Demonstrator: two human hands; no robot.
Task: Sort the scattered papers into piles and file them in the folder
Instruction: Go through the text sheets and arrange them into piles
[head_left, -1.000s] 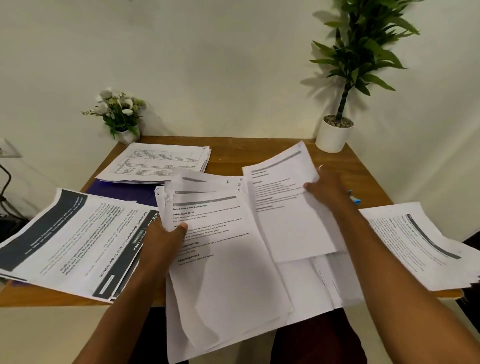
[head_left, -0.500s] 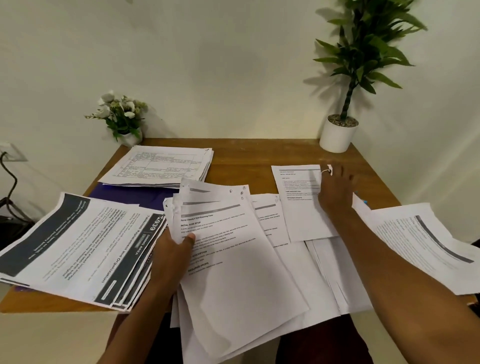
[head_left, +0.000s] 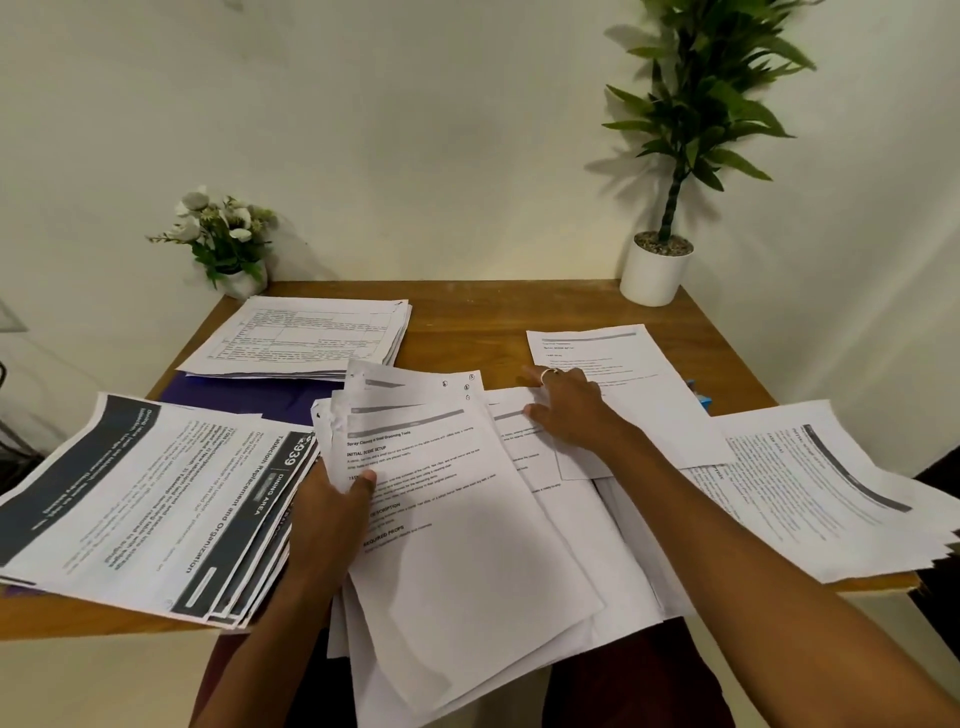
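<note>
Nearest, the left grip (head_left: 327, 514) clamps thumb-over on the front sheaf (head_left: 467, 545), which overhangs the desk (head_left: 493, 322). Beyond it, the right grip (head_left: 576, 415) lies released, fingers straight, on the lone sheet (head_left: 623, 353), long axis running away. The purple folder (head_left: 244, 400) sits far left.

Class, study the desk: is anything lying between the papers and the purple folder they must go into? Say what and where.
Yes. The purple folder is mostly buried: the stack of table-printed sheets lies on its far part and the dark-banded pile covers its near left part. Both likely need lifting off first.
</note>
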